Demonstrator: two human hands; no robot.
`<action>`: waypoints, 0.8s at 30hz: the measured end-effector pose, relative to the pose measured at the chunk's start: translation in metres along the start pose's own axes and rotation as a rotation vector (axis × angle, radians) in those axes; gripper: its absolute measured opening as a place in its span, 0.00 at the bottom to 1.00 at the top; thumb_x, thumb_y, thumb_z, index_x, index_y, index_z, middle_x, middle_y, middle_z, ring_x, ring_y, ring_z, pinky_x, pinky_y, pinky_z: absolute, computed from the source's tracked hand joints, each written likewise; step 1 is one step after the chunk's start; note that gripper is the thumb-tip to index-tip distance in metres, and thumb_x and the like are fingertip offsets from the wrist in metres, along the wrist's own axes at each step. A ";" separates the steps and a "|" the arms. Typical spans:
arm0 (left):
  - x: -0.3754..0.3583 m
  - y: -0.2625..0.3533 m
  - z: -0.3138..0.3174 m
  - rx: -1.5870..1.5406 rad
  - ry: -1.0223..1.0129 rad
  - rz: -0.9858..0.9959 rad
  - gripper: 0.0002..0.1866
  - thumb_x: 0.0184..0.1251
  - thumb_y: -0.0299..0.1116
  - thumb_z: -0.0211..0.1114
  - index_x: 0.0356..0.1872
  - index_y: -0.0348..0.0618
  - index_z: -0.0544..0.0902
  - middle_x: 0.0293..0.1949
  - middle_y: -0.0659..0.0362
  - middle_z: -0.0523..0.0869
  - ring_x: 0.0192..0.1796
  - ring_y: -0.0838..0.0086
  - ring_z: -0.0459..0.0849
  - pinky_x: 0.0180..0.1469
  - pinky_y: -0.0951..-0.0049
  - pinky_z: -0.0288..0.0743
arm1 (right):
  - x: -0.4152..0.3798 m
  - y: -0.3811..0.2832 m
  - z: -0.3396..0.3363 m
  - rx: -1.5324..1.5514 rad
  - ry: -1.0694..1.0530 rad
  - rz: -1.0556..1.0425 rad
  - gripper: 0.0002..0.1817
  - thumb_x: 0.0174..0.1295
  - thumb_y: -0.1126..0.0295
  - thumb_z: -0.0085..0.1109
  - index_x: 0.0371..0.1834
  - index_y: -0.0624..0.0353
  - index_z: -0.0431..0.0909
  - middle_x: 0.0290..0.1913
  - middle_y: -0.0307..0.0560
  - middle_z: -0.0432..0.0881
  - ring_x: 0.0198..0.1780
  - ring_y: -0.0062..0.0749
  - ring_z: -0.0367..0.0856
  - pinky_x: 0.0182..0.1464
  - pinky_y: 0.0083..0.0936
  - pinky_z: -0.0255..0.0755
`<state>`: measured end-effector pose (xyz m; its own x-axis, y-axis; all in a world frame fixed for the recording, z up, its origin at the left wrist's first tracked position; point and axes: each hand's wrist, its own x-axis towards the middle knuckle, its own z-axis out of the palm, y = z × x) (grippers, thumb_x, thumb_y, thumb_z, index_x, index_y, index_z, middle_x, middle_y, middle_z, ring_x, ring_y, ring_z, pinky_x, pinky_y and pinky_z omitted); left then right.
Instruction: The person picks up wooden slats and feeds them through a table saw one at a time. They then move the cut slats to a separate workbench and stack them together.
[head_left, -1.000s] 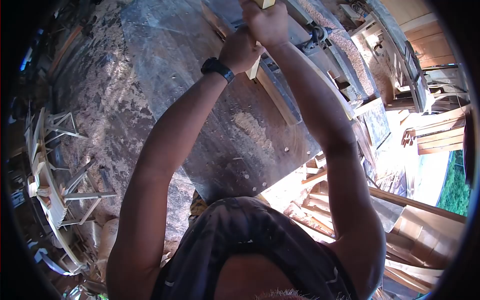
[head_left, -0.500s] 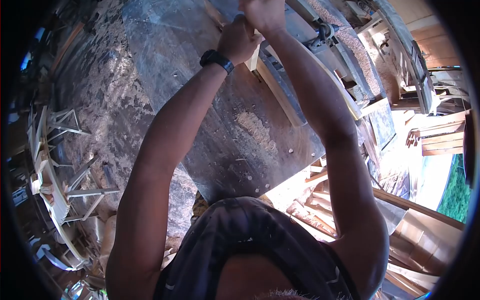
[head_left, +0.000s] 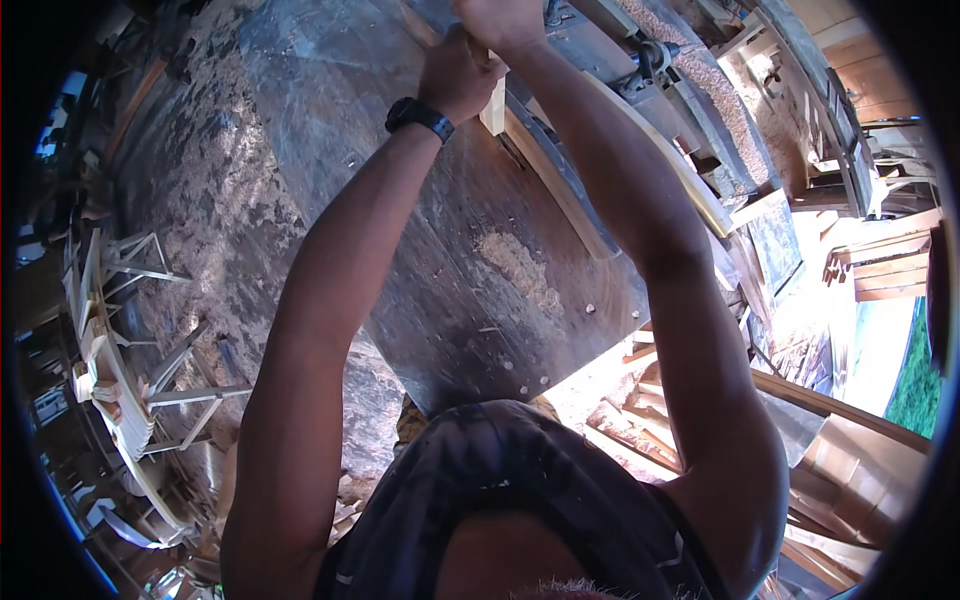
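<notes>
At the top of the view my left hand (head_left: 460, 78), with a dark watch on its wrist, is closed round a light wooden strip (head_left: 494, 110). The strip's pale end sticks out below the fingers. My right hand (head_left: 505, 24) lies just beyond and against the left one, cut by the upper edge of the view; its fingers are hidden. Both hands are over a dark, worn machine table (head_left: 420, 270). A wooden guide bar (head_left: 560, 185) runs along the table just right of the strip.
Sawdust (head_left: 518, 268) and several small pale bits lie on the table. To the right are a metal clamp-like fitting (head_left: 652, 60) and a trough of shavings (head_left: 725, 110). Wooden frames (head_left: 165, 390) stand at left; timber offcuts (head_left: 640, 420) lie at lower right.
Both hands have shifted a little to the left and farther away along the table, with the wooden strip in the left. The whole view has also moved slightly.
</notes>
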<state>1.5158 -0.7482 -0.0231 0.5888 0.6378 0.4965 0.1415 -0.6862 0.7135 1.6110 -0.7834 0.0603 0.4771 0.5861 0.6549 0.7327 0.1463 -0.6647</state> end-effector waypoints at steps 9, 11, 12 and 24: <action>0.016 -0.011 -0.008 0.010 -0.010 -0.062 0.26 0.55 0.41 0.80 0.47 0.36 0.78 0.41 0.44 0.89 0.46 0.48 0.89 0.47 0.55 0.84 | 0.010 0.009 0.025 -0.018 0.047 -0.013 0.23 0.59 0.59 0.60 0.21 0.75 0.80 0.22 0.72 0.80 0.30 0.65 0.85 0.38 0.48 0.78; 0.021 -0.015 -0.010 0.022 -0.004 -0.082 0.26 0.55 0.41 0.79 0.47 0.36 0.78 0.41 0.43 0.89 0.47 0.48 0.89 0.48 0.55 0.84 | 0.012 0.007 0.031 0.121 0.139 0.089 0.26 0.59 0.56 0.61 0.27 0.79 0.80 0.23 0.73 0.81 0.32 0.66 0.85 0.41 0.47 0.78; 0.025 -0.018 -0.011 0.028 -0.012 -0.094 0.26 0.55 0.41 0.79 0.47 0.36 0.78 0.41 0.43 0.89 0.47 0.47 0.89 0.48 0.55 0.84 | 0.015 0.007 0.032 0.122 0.139 0.084 0.26 0.59 0.56 0.61 0.27 0.79 0.80 0.23 0.73 0.81 0.32 0.66 0.85 0.41 0.47 0.78; 0.116 -0.117 -0.078 0.243 0.055 0.139 0.16 0.71 0.42 0.67 0.48 0.39 0.81 0.44 0.48 0.88 0.46 0.55 0.87 0.46 0.58 0.78 | 0.064 0.016 0.021 0.247 -0.179 -0.179 0.26 0.55 0.62 0.69 0.56 0.63 0.80 0.49 0.62 0.86 0.54 0.53 0.85 0.55 0.43 0.78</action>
<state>1.5056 -0.5668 -0.0099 0.5724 0.5455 0.6122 0.2529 -0.8276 0.5010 1.6433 -0.7268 0.0839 0.2429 0.6606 0.7103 0.6475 0.4349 -0.6258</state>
